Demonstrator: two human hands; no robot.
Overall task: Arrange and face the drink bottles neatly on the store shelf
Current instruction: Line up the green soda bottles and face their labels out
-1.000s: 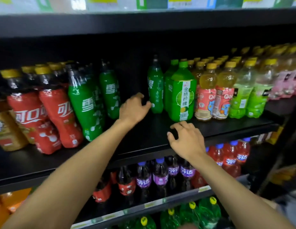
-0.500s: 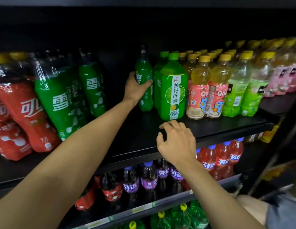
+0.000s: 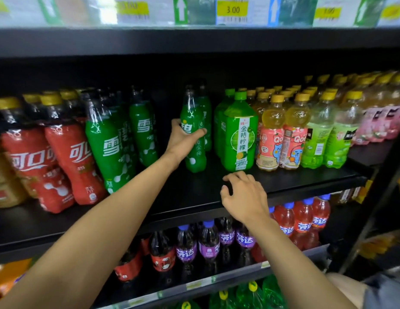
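Left hand gripped the green soda bottle, upright mid-shelf, its white lettering turned partly aside. Right hand rested loosely curled, holding nothing, at the shelf's front edge.

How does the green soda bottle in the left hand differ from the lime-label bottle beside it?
The green soda bottle is slim and waisted; the lime-label bottle is broad-shouldered. The green soda bottle has a dark clear neck, the lime-label bottle a green cap. The left hand grips the green soda bottle; no hand touches the lime-label bottle. Both are green and on the same shelf.
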